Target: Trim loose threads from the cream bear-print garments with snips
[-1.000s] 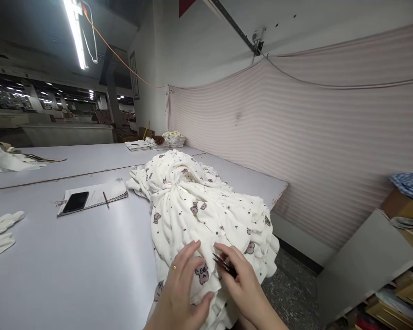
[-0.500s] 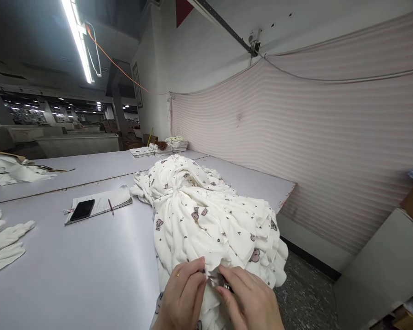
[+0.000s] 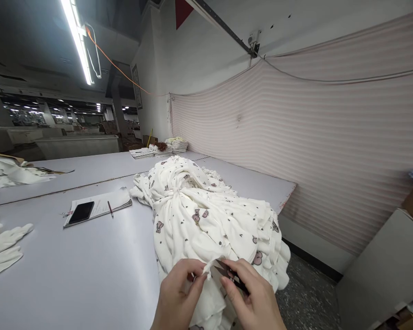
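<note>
A big bundle of white fabric printed with small pink animals (image 3: 206,215) lies tied in a knot on the pale table (image 3: 89,270), reaching its right edge. At the near end, my left hand (image 3: 179,295) pinches a small tuft of that fabric between thumb and fingers. My right hand (image 3: 253,300) is closed on small dark thread snips (image 3: 232,274), whose blades point at the pinched tuft.
A black phone (image 3: 80,212) and a pen (image 3: 109,207) rest on papers (image 3: 99,205) at mid-table. White fabric pieces (image 3: 3,243) lie at the left edge. Stacked cloth (image 3: 175,144) sits far back. Striped cloth covers the right wall (image 3: 313,151); the floor drops off right of the table.
My left hand went from lying flat on the fabric to pinching a tuft and lifting it. The snips in my right hand now point at that tuft.
</note>
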The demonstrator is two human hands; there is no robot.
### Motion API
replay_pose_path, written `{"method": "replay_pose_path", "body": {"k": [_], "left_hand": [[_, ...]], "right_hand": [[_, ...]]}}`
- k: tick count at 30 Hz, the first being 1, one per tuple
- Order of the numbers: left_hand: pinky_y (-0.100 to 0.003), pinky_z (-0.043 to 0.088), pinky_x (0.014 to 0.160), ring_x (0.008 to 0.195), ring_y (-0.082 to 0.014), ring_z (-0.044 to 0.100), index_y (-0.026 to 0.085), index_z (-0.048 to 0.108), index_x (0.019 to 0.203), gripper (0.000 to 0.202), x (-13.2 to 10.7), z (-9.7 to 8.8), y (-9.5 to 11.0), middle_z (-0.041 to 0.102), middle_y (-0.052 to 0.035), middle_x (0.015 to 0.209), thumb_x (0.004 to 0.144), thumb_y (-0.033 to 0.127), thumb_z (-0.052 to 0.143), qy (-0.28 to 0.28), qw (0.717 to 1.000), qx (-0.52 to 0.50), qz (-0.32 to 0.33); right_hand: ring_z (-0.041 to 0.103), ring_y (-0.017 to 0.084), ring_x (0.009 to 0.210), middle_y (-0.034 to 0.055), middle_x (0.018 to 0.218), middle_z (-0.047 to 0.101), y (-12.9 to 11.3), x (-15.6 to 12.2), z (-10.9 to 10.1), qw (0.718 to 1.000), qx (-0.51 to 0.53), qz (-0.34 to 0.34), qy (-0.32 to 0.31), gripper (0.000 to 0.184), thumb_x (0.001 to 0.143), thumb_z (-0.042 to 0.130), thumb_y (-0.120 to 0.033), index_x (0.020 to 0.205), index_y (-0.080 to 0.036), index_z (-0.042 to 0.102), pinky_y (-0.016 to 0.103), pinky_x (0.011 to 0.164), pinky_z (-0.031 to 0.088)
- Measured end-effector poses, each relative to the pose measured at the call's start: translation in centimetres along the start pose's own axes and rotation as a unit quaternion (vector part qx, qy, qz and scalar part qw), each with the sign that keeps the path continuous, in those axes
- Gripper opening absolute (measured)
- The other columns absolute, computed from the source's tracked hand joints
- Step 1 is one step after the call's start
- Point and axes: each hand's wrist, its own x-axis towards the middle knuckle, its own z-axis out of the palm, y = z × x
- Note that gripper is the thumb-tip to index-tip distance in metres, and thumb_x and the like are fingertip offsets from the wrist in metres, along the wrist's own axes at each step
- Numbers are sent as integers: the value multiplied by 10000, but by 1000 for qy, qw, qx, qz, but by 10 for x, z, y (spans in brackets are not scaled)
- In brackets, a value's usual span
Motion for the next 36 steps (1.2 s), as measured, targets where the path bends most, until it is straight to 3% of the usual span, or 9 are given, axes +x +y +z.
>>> {"method": "replay_pose_path", "body": {"k": [3, 6, 8, 13, 16, 19, 24, 30, 36], "left_hand": [[-263, 511, 645, 717, -194, 637, 212, 641, 760, 172, 4, 0, 4, 695, -31, 762, 804, 378, 641, -31, 970, -139, -195], [-247, 475, 642, 691, -178, 601, 206, 642, 727, 256, 8, 1, 8, 652, -8, 700, 737, 457, 692, -22, 947, -210, -241], [-234, 447, 616, 649, -155, 556, 206, 635, 728, 273, 9, 1, 11, 603, 12, 660, 715, 468, 711, -20, 941, -227, -252], [-237, 426, 617, 655, -150, 528, 212, 672, 878, 322, 7, 2, 13, 604, 12, 692, 717, 489, 705, -59, 931, -239, -271], [-237, 425, 653, 701, -156, 535, 202, 673, 831, 300, 7, 1, 11, 625, 1, 717, 737, 487, 693, -51, 931, -231, -279], [-229, 426, 676, 720, -149, 528, 206, 661, 811, 284, 9, 1, 9, 604, 11, 717, 733, 475, 707, -15, 920, -259, -295], [-230, 418, 667, 705, -142, 512, 193, 648, 785, 302, 10, 7, 6, 582, 14, 697, 700, 466, 746, -32, 906, -296, -302], [-234, 403, 682, 716, -141, 501, 193, 643, 797, 301, 11, 8, 5, 567, 17, 714, 729, 476, 719, -66, 913, -283, -286], [-232, 408, 662, 697, -143, 517, 191, 651, 771, 256, 9, 15, 12, 590, 11, 697, 760, 444, 692, -77, 927, -258, -261]], "right_hand": [[650, 200, 806, 58, 937, 627, 0, 6, 12, 996, 84, -23, 27, 300, 826, 604, -253, 1125, -267, 601, 258, 673, 549], [651, 191, 862, 64, 981, 634, -1, 13, 24, 988, 127, -83, 9, 282, 839, 530, -152, 1080, -257, 634, 259, 726, 541], [654, 189, 848, 57, 935, 666, 0, 17, 31, 988, 131, -87, 5, 229, 870, 481, -145, 1004, -239, 641, 262, 730, 527], [596, 158, 603, 8, 689, 633, -1, 25, 39, 994, 96, -7, 44, 163, 924, 450, -256, 843, -207, 583, 235, 566, 458], [639, 176, 709, 20, 765, 664, -5, 27, 30, 987, 155, 34, 21, 126, 879, 554, -313, 879, -205, 619, 233, 641, 502], [665, 211, 871, 48, 926, 692, -4, 21, 17, 982, 184, 46, 0, 223, 829, 614, -328, 1026, -232, 657, 255, 745, 531], [684, 220, 805, 64, 884, 720, 7, 8, 12, 993, 80, 58, -66, 241, 872, 557, -354, 1015, -223, 700, 269, 701, 528], [669, 218, 803, 62, 852, 718, 6, 14, 18, 992, 107, 51, -47, 254, 879, 542, -369, 958, -207, 720, 253, 679, 495], [612, 181, 649, 34, 645, 649, 8, 18, 14, 977, 172, 99, -72, 377, 897, 513, -415, 674, -170, 695, 234, 605, 454]]}}
